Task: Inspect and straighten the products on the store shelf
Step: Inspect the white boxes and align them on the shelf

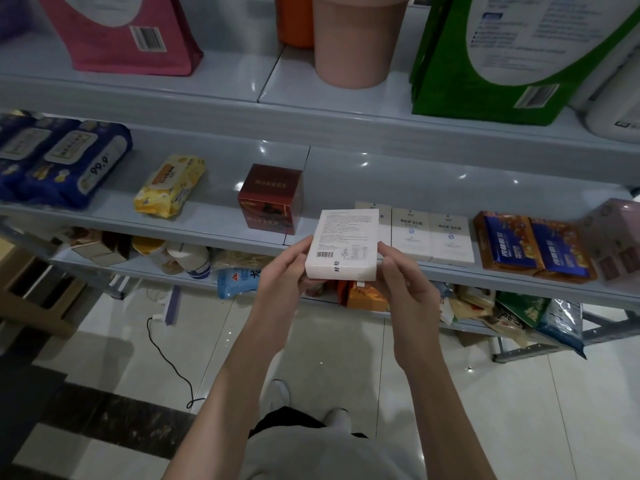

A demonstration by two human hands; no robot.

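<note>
1. Left grip (287,271): pinching the left long edge of the white box (343,244); thumb on the upper face, fingers underneath and mostly out of sight.
2. Right grip (405,285): pinching the right long edge in like manner; thumb tip against the side, other fingers curled below the near corner.
3. White box: off the shelf, held in the air just in front of the middle shelf (207,233) lip. Back panel uppermost, fine print and barcode toward the camera, slightly tilted. Step in hand, by judgement: reading the label.
4. Handling, by judgement: light, stiff carton with smooth faces, probably a little slippery, and corners liable to dent. Best hold: the two long edges, or thumb over and fingers under for laying flat.
5. Row of matching white boxes (429,237): flat on the middle shelf, side by side and touching, directly behind the held one. Likely home: the left end of that row.
6. Left of the row: dark red box (272,199), then yellow wipes pack (169,185), well apart from each other.
7. Right of the row: blue-and-orange packs (533,244), flat, paired.
</note>
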